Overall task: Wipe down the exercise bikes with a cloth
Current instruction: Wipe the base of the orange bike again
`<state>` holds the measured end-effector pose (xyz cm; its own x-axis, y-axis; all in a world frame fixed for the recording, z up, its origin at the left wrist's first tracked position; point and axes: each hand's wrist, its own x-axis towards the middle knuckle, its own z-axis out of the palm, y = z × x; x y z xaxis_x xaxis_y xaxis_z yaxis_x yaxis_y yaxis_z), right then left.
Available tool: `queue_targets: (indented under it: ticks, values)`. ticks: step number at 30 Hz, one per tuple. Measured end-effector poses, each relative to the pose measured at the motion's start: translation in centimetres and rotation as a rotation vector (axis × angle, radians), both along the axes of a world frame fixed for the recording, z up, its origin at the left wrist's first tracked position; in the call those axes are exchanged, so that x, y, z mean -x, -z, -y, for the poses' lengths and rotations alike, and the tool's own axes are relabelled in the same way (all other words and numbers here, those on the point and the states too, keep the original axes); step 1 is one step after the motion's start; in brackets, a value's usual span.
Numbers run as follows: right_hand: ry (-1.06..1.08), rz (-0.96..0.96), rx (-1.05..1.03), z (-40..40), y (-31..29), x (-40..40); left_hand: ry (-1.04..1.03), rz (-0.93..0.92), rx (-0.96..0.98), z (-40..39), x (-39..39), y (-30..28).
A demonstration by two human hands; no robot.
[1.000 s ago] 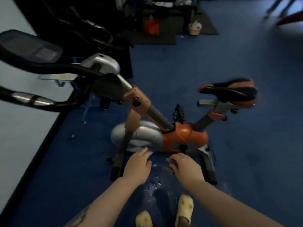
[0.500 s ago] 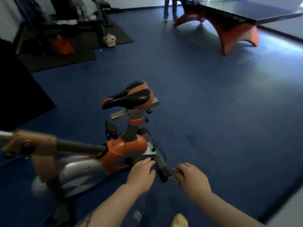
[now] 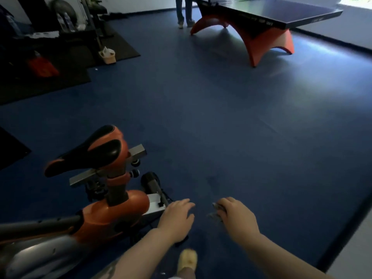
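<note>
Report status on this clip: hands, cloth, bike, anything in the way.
Left hand open, off the bike. Right hand grips small grey cloth, also clear of it. Orange exercise bike at left, untouched. Nothing between hands and bike.

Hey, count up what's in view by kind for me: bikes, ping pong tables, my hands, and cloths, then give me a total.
Exercise bikes: 1, the orange bike
Ping pong tables: 1, the table
Hands: 2, the left hand with fingers relaxed, the right hand gripping the cloth
Cloths: 1, the cloth, mostly hidden in the fist
Total: 5
</note>
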<state>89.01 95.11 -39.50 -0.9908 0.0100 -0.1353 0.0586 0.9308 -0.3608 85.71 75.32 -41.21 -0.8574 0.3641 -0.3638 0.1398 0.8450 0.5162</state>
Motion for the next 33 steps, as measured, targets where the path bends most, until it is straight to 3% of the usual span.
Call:
queue_targets:
  ticks: [18,24,33]
  values:
    - [-0.171,0.107,-0.038,-8.2,-0.5,26.3,-0.193,0.038,-0.049,-7.9,23.4,1.0]
    - [-0.378,0.113,-0.047,-9.1,0.4,37.9,-0.428,0.023,-0.049,-9.1,31.5,1.8]
    - [-0.603,0.096,-0.052,-9.9,-0.5,53.5,-0.725,0.075,-0.194,-13.4,40.6,0.9]
